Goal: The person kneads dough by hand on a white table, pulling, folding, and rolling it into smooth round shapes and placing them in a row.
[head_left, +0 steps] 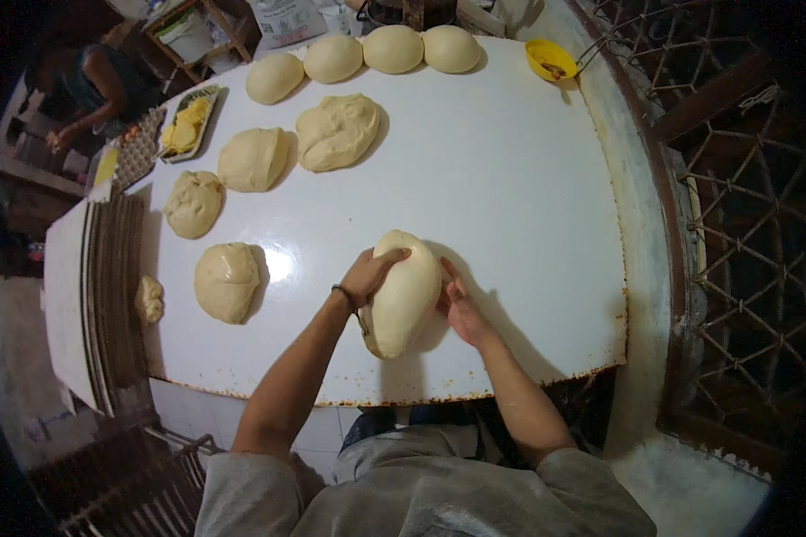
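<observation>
A large, smooth, elongated piece of dough (405,300) is between my two hands near the front edge of the white table. My left hand (373,273) grips its left side, the thumb lying across the top and the other fingers hidden. Along the right side, my right hand (459,302) is held with fingers stretched and slightly apart, at or just beside the dough. To the left sits a rougher dough lump (227,283). Farther back lie a wrinkled lump (193,204), a folded lump (252,159) and a big uneven lump (338,132).
Several smooth dough balls (393,49) line the far edge. A yellow bowl (549,61) occupies the far right corner. At left are a tray of yellow stuff (188,125), an egg carton (136,154), stacked boards (98,300) and a small dough scrap (150,299). Another person (94,85) works beyond.
</observation>
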Available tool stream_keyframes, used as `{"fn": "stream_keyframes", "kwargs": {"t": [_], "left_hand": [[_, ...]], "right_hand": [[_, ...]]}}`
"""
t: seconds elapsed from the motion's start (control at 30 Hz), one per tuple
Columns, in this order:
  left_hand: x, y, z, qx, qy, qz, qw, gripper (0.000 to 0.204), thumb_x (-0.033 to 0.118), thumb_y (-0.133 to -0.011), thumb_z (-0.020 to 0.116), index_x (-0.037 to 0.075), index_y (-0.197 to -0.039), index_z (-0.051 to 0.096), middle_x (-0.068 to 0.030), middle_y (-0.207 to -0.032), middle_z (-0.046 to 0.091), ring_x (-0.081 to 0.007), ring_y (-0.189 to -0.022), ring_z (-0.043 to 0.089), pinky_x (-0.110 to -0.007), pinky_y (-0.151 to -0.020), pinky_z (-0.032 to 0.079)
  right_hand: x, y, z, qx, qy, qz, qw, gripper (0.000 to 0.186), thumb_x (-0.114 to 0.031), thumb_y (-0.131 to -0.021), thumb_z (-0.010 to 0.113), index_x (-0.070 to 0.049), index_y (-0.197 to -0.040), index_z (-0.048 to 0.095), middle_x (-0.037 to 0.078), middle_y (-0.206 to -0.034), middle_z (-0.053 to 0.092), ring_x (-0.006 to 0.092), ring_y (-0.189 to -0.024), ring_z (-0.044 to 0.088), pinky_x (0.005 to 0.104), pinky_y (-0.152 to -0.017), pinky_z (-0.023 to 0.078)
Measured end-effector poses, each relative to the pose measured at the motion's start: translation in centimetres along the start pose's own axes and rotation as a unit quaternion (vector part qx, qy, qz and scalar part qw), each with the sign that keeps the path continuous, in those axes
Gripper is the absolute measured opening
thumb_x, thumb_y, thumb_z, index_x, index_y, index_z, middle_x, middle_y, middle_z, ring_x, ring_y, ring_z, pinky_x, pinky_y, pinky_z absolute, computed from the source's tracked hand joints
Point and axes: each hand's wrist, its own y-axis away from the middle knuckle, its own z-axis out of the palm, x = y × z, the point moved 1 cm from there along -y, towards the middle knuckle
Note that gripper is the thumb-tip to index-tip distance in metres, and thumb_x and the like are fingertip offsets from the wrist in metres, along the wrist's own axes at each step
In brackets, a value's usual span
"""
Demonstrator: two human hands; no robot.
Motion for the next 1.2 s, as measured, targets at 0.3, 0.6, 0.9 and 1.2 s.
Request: {"fn": "stream_keyframes", "kwargs": {"t": [0.3,0.6,0.9,1.2], "left_hand": [[16.5,23.5,1.8,0.026,0.109,0.538,0.836,0.060,0.000,-0.084,0.090,-0.001,-0.135,0.058,-0.0111,-0.127,0.073,-0.0188,-0.115,0.073,-0.035,-0.098,0.061],[0.0,24.7,2.5,0.007,0.040,0.381,0.924,0.048,0.014,-0.092,0.087,0.000,-0.132,0.064,-0.0108,-0.120,0.076,-0.0168,-0.108,0.070,-0.034,-0.098,0.056],[-20.7,26.2,1.1,0.018,-0.258,0.292,0.921,0.065,0.021,-0.091,0.084,-0.005,-0.143,0.056,-0.0216,-0.145,0.059,-0.0403,-0.140,0.051,-0.050,-0.117,0.043],[-5.5,7.6,9.1,-0.099,-0.628,0.229,0.737,0.086,0.060,-0.072,0.087,-0.001,-0.130,0.070,-0.0294,-0.153,0.054,-0.0445,-0.145,0.050,-0.063,-0.120,0.037]], "right_hand": [[-29.1,16.8,11.6,-0.045,0.187,-0.718,0.669,0.032,-0.020,-0.093,0.083,-0.002,-0.119,0.075,0.009,-0.115,0.076,0.0190,-0.108,0.070,0.0335,-0.097,0.054],[-9.1,22.1,13.1,0.228,0.492,-0.487,0.685,0.040,-0.012,-0.087,0.085,-0.002,-0.124,0.072,0.016,-0.123,0.072,0.0373,-0.120,0.066,0.0447,-0.105,0.052],[11.3,25.6,5.5,0.050,0.449,-0.198,0.870,0.029,-0.014,-0.099,0.078,0.001,-0.123,0.072,0.016,-0.116,0.072,0.0323,-0.113,0.068,0.0427,-0.098,0.054],[-0.2,-4.8,-3.8,0.127,0.350,-0.185,0.909,0.029,-0.025,-0.110,0.058,-0.004,-0.126,0.069,0.010,-0.108,0.075,0.0195,-0.087,0.071,0.0370,-0.080,0.058]]}}
